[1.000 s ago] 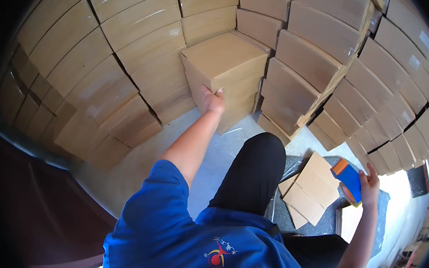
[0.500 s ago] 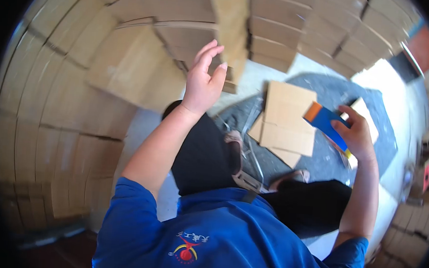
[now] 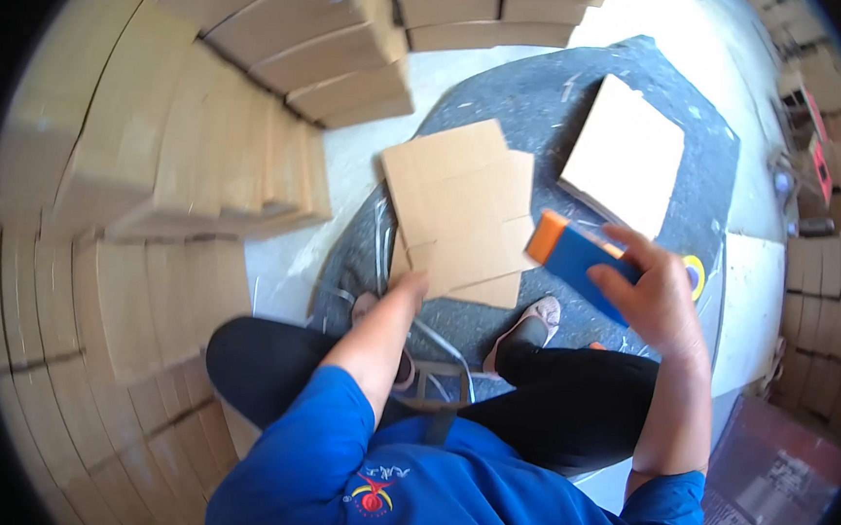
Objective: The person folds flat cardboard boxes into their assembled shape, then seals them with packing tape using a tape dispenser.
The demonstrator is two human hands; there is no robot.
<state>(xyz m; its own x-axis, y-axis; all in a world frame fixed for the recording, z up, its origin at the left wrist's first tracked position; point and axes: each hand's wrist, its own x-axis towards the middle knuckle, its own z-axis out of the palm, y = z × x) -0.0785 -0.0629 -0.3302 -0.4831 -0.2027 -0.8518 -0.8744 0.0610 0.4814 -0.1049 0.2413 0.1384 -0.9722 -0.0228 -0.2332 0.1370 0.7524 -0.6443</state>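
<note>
Seemingly picking up: your left hand [image 3: 410,283] meets the mid-frame flattened cartons [image 3: 464,202], grip unclear; your right hand [image 3: 629,275] wraps the tape dispenser [image 3: 574,264]. Lifting calls for an edge pinch.

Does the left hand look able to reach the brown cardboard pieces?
Probably yes: the left hand is at the near edge of the brown cardboard pieces, nothing visible blocks it, and the right hand holds the tape dispenser aside.

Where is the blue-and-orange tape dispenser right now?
In the head view, the tape dispenser is right of centre, held in the right hand, just right of the flat cardboard pieces on the dark mat.
</note>
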